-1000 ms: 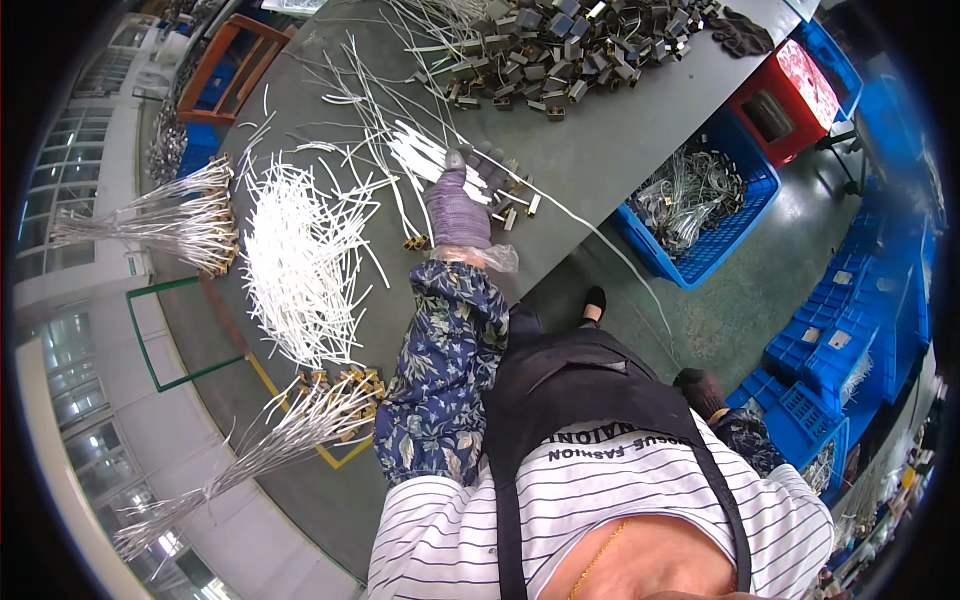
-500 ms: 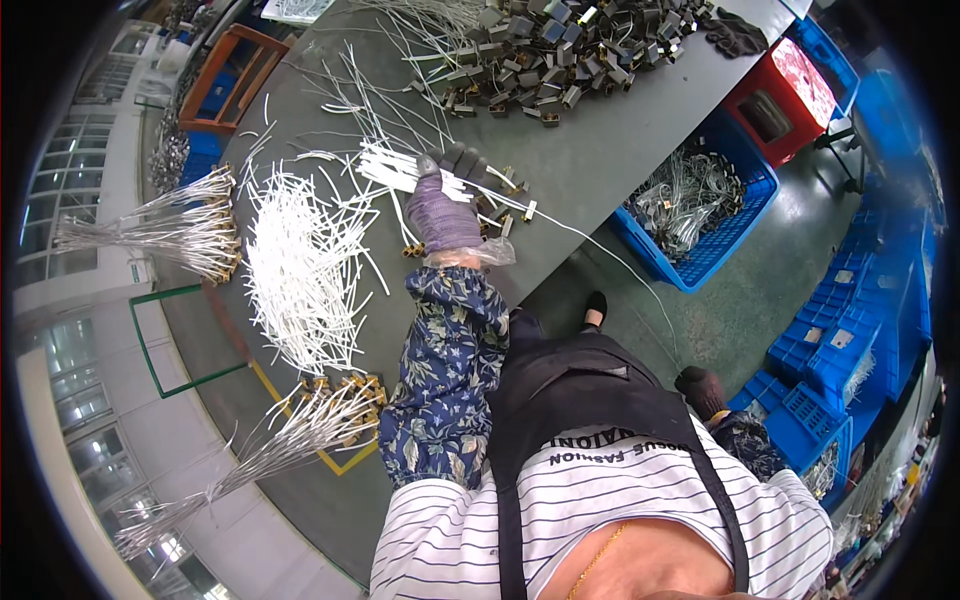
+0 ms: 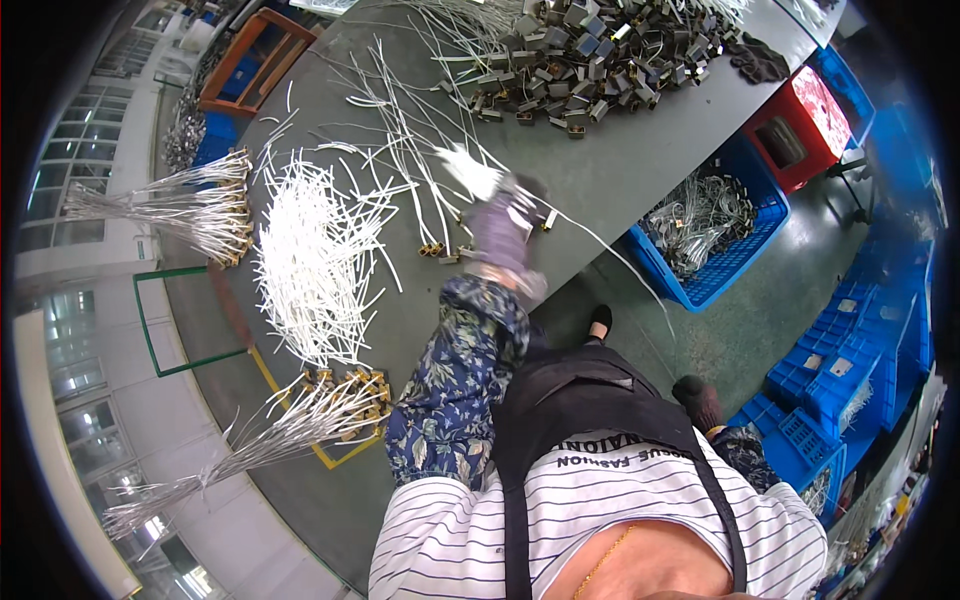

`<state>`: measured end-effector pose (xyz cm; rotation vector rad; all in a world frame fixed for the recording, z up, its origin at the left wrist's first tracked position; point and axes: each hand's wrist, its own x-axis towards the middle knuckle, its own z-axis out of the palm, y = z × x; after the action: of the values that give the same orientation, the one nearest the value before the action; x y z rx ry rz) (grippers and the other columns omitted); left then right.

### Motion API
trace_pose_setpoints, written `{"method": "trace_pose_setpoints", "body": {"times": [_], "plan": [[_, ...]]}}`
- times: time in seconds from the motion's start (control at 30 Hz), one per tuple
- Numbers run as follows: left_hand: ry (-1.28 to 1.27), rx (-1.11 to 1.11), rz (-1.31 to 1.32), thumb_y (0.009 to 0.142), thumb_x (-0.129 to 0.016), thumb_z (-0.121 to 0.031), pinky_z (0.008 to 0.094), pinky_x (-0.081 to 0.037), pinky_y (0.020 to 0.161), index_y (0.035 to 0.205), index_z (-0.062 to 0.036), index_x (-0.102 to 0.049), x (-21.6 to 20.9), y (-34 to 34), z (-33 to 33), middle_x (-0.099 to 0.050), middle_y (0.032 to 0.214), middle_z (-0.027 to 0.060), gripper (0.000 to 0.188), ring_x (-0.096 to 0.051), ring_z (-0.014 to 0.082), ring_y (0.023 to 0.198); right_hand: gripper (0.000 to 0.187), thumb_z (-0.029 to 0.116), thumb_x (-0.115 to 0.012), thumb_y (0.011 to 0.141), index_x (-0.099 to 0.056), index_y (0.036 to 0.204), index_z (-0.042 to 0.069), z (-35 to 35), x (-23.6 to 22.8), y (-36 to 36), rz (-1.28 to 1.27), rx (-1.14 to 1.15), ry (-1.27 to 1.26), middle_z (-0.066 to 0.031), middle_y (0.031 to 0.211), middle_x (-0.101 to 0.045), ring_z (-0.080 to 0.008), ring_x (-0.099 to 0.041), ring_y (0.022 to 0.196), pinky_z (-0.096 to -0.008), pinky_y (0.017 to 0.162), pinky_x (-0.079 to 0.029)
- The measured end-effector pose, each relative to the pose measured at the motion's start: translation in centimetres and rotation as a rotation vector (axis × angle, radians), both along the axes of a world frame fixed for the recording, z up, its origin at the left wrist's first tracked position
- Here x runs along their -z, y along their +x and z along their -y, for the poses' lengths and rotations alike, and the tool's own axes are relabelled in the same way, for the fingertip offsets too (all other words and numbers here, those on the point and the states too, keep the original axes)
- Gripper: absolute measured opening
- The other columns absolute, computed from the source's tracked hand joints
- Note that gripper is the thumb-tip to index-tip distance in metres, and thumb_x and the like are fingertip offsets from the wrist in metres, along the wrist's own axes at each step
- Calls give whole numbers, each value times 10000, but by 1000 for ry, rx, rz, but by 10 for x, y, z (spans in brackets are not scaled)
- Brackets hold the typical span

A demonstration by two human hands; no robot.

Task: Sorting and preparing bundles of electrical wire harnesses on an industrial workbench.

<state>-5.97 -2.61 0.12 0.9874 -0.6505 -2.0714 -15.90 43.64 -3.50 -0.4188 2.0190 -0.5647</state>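
Note:
My left hand (image 3: 503,225), in a purple-grey glove, is closed around a bundle of white tubes (image 3: 468,172) above the table; motion blurs its fingers. Beside it, a small metal-ended piece (image 3: 550,218) sits near the start of a thin pale wire (image 3: 625,262). That wire runs over the table edge toward my right hand (image 3: 700,400), which hangs low at my right side in a dark glove, its fingers curled in. The grip on the wire's far end is too small to see clearly. Left of my left hand lie several loose wires with brass-coloured ends (image 3: 432,249).
A large heap of white tubes (image 3: 315,260) covers the table's left part. Two tied wire bundles (image 3: 215,205) (image 3: 300,420) overhang its left edge. Metal-boxed parts (image 3: 600,60) are piled at the back. A blue crate (image 3: 715,290) and a red box (image 3: 800,130) stand at right.
My left hand has moved right and nearer to me with the white tubes, which now tilt more steeply. My right hand stays low at my side.

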Motion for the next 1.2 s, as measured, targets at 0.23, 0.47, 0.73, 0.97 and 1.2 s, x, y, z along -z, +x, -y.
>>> {"method": "trace_pose_setpoints", "body": {"times": [0.23, 0.47, 0.73, 0.97, 1.2], "plan": [[-195, 262, 503, 765, -713, -219, 269, -396, 478, 843, -23, -638, -46, -15, -35, -593, 678, 15, 224, -495, 106, 547, 532, 242, -655, 788, -471, 1237, 24, 218, -70, -7, 121, 86, -772, -154, 1136, -572, -222, -556, 1028, -336, 867, -450], [-439, 566, 835, 765, -685, -270, 304, -436, 481, 891, -16, -649, -61, 14, 21, -595, 642, 58, 286, -533, 144, 523, 774, 344, -725, 711, -338, 1334, 97, 361, -117, -47, 141, 32, -621, -167, 1240, -478, -287, -573, 922, -372, 787, -477], [-334, 382, 747, 876, -596, -281, 191, -353, 365, 940, -15, -593, -87, 28, 31, -583, 651, 21, 274, -474, 82, 434, 387, 247, -734, 692, -573, 993, 65, 409, -68, -137, -754, -284, -519, -138, 855, -616, -331, -606, 734, -409, 655, -491], [275, 358, -246, 891, -563, -230, 436, -538, 796, 1010, -19, -509, 0, -44, -96, -582, 1015, 177, 249, -601, 318, 925, 169, 113, -682, 753, -543, 763, 18, 243, -34, -62, -237, -162, -867, -58, 628, -568, -95, -499, 473, -230, 419, -370], [190, 316, -67, 875, -589, -200, 410, -549, 645, 964, -36, -563, 27, -70, -84, -629, 859, 119, 188, -623, 251, 742, 132, 137, -676, 697, -630, 772, 38, -35, -7, 14, -129, -470, 142, -115, 783, -636, -256, -629, 726, -341, 609, -487]]}}
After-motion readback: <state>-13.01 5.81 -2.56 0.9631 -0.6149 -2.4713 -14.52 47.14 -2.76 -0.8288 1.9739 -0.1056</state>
